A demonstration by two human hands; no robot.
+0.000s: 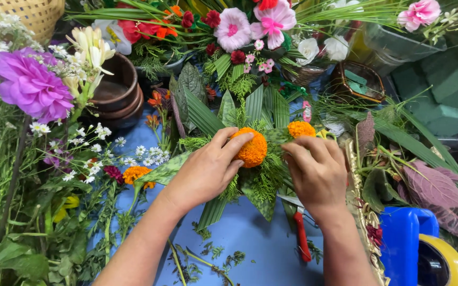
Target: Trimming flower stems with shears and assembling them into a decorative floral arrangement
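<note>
In the head view, a large orange marigold is seen at the centre of a leaf arrangement that lies on a blue table. The left hand is curled around the left side of this marigold, with its fingers touching the bloom. Just right of the marigold, a smaller orange marigold is set, and the right hand is closed near it with fingertips pinched; what is held there cannot be told. Below the marigold, red-handled scissors are partly covered by the right wrist. Left of the marigold, a purple dahlia and brown bowls are found.
</note>
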